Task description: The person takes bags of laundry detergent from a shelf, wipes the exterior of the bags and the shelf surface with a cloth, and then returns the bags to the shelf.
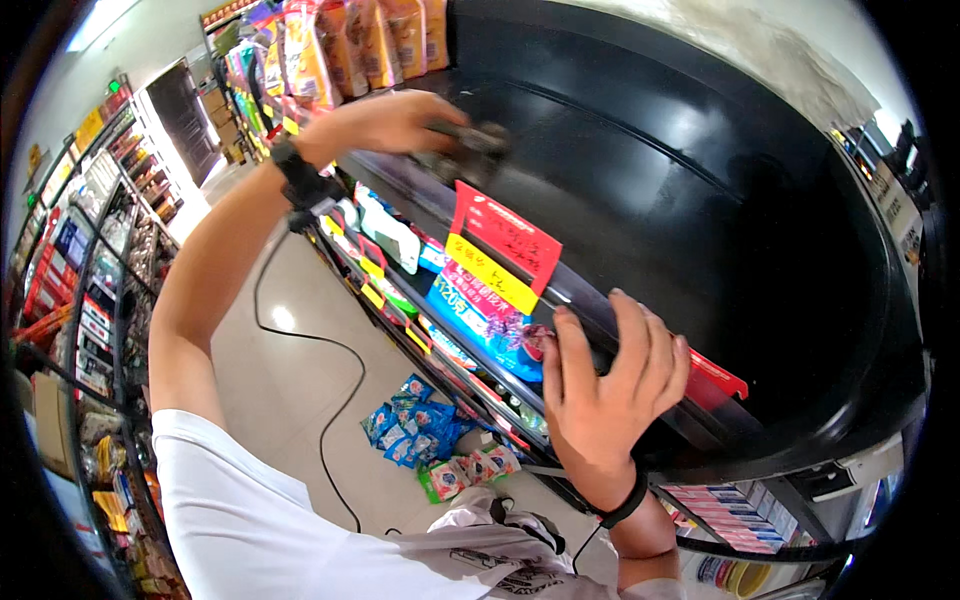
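My left hand (pixel 420 124) is closed on a bunched grey-brown cloth (pixel 480 146), blurred, over the black shelf board (pixel 585 172) near its front edge. At the lower right, my right hand (pixel 611 390) rests with spread fingers on the clear plastic price strip (pixel 577 289) along that edge. Just left of its fingers, a red tag (pixel 510 232) and a yellow tag (pixel 487 274) with writing are fixed to the strip. A blue packet (pixel 480 322) lies on the tier below, close to my right thumb. Both wrists wear black bands.
Orange and yellow bags (pixel 360 45) stand at the shelf's far end. Blue packets (pixel 416 424) and pink-and-white packs (pixel 469 472) lie on the floor by my feet. A black cable (pixel 360 360) hangs from the left wristband. Stocked shelves (pixel 97 315) line the aisle's left side.
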`<state>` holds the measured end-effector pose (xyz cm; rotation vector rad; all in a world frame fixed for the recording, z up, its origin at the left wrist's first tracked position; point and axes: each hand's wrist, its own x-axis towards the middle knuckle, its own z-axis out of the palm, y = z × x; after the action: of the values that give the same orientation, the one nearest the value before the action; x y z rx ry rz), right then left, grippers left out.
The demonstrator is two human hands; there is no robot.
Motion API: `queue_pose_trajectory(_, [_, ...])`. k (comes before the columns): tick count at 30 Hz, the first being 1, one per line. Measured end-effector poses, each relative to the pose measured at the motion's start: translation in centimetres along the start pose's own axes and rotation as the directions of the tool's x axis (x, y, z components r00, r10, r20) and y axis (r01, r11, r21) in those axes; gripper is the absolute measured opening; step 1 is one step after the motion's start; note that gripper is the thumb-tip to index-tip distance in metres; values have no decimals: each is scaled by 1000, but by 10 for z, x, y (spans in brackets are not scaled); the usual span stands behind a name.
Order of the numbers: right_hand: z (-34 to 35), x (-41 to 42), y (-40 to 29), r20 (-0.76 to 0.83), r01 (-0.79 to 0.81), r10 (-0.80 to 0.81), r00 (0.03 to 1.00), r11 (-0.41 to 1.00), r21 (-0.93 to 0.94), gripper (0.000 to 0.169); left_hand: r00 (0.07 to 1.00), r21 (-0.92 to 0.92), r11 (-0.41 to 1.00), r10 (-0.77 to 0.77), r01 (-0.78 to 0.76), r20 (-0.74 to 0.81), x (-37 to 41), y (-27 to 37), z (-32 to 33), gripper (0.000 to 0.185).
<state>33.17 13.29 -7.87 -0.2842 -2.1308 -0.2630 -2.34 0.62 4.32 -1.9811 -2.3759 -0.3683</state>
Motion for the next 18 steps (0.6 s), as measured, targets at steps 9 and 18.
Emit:
queue_pose_trajectory(9, [1, -1, 8, -38, 36, -40, 999, 995, -96, 30, 937, 49, 937, 343, -347, 72, -11, -12, -7, 34])
queue_pose_trajectory(18, [17, -12, 32, -125, 137, -175, 977, 954, -268, 41, 982, -103, 993, 42, -62, -185, -6, -16, 23, 35])
